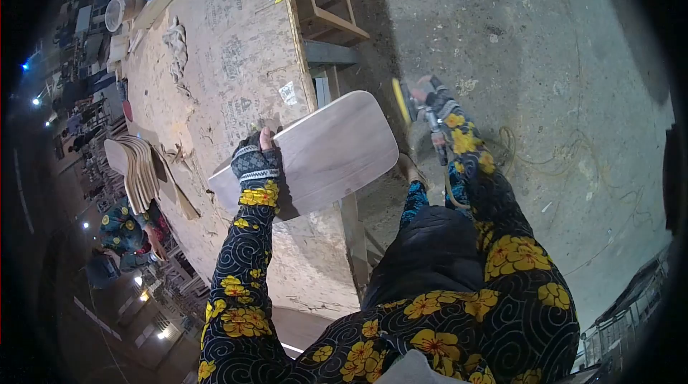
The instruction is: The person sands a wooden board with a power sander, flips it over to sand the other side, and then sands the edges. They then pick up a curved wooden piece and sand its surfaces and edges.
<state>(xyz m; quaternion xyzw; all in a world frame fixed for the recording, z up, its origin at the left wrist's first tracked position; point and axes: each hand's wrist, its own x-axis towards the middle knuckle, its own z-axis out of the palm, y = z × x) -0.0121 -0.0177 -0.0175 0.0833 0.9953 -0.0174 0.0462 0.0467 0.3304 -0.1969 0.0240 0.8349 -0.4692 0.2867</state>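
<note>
My left hand (256,158), in a knitted fingerless glove, grips a flat wooden board (337,142) with rounded corners near its upper left part. The board lies tilted across the edge of the plywood workbench (236,47), with its right end sticking out over the floor. My right hand (433,93), slightly blurred, is closed round a sander (405,100) with a yellow pad. The sander is off to the right of the board, apart from it, and its pad faces left. A hose (453,187) runs down from it past my legs.
Several curved wooden pieces (134,169) stand stacked at the bench's left side. A crumpled rag (175,44) lies farther up. A wooden frame (333,8) stands beside the bench. Coiled hose (507,144) lies on the concrete floor. Another person (125,233) is at the lower left.
</note>
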